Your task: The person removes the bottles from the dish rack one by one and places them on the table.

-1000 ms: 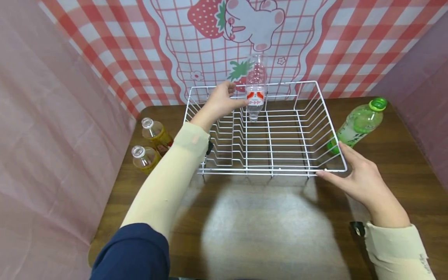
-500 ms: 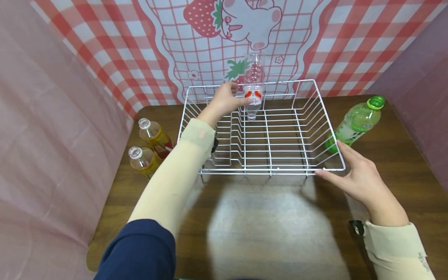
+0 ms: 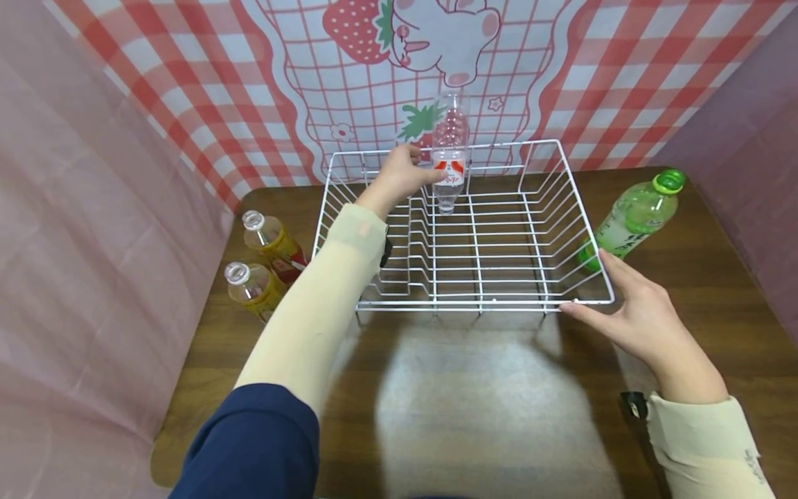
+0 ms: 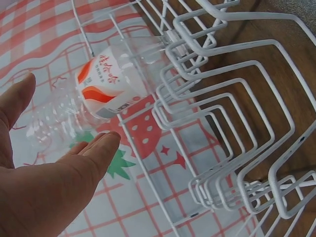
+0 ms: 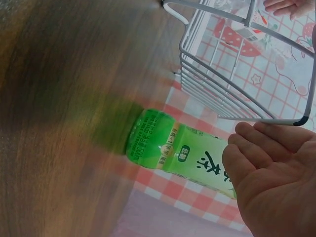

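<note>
A clear plastic bottle [image 3: 449, 173] with a white and orange-red label stands neck down in the white wire dish rack [image 3: 480, 302], at its back rim. My left hand [image 3: 399, 181] is beside the bottle, its thumb overlapping the label in the head view. In the left wrist view a gap shows between thumb and fingers [image 4: 101, 153], with the bottle beyond them. My right hand [image 3: 645, 315] is at the rack's front right corner, thumb at the front rim and fingers along the side. Those fingers look nearly straight in the right wrist view.
A green tea bottle [image 3: 636, 215] with a green cap stands right of the rack. Two capless bottles with yellow labels, one farther back [image 3: 274, 242] and one nearer [image 3: 255, 287], stand to its left. A checked strawberry cloth [image 3: 237, 83] hangs behind the wooden table [image 3: 499, 416].
The left hand's thumb has come slightly farther over the bottle's label. The right hand stays at the rack corner. The whole head view has shifted a little to the left.
</note>
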Demonstrator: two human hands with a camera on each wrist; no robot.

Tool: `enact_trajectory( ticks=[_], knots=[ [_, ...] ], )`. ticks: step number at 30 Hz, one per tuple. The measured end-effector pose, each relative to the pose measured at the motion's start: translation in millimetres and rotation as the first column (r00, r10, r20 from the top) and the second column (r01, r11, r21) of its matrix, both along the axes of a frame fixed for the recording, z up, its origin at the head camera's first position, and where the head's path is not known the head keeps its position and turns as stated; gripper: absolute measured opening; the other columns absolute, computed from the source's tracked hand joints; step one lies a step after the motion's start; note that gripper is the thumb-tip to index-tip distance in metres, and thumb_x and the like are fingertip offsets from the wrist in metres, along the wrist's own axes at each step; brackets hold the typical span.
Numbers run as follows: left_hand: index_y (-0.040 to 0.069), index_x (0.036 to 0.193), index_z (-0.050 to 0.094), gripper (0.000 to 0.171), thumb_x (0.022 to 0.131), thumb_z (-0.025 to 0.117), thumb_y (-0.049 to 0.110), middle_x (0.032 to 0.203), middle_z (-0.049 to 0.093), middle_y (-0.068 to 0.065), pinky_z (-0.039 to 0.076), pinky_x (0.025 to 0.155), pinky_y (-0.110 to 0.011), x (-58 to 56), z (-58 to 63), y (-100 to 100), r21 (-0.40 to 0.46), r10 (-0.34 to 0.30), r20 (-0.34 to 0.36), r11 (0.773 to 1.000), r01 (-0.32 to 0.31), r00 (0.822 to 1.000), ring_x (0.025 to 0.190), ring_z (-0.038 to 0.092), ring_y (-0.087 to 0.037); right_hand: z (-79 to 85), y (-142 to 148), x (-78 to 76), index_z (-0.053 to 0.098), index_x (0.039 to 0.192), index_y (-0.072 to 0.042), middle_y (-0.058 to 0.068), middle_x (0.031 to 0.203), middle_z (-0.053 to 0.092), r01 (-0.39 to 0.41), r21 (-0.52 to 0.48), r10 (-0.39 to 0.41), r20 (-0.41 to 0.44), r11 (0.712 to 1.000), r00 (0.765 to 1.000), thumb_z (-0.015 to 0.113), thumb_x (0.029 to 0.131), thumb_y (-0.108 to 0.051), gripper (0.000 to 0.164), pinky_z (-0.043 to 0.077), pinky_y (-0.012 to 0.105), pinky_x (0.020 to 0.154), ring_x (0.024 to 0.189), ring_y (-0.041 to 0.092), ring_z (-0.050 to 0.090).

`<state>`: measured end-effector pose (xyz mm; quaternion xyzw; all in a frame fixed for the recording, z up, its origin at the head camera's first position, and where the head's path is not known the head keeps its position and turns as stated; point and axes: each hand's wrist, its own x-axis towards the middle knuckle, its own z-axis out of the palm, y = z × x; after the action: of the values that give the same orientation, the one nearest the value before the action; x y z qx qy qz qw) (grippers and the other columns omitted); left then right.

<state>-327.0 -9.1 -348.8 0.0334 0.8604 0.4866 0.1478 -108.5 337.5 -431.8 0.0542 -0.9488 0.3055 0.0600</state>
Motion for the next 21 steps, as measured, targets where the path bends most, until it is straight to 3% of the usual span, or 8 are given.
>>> enact_trajectory(
  ticks=[21],
  knots=[
    [-0.006,0.145,0.047,0.074,0.088,0.083,0.025,0.145,0.052,-0.021,0.044,0.106,-0.035,-16.5,-24.4,10,0.008,0.009,-0.028,1.000,-0.009,1.000,0.131,0.050,-0.030,1.7,0,-0.1,0.040,0.157,-0.007,0.023,0.153,0.043,0.000,0.006,0.000,-0.022,1.000,1.000,0.093,0.072,-0.040,0.106,0.035,0.070,0.102,0.131,0.051,0.044]
  ],
)
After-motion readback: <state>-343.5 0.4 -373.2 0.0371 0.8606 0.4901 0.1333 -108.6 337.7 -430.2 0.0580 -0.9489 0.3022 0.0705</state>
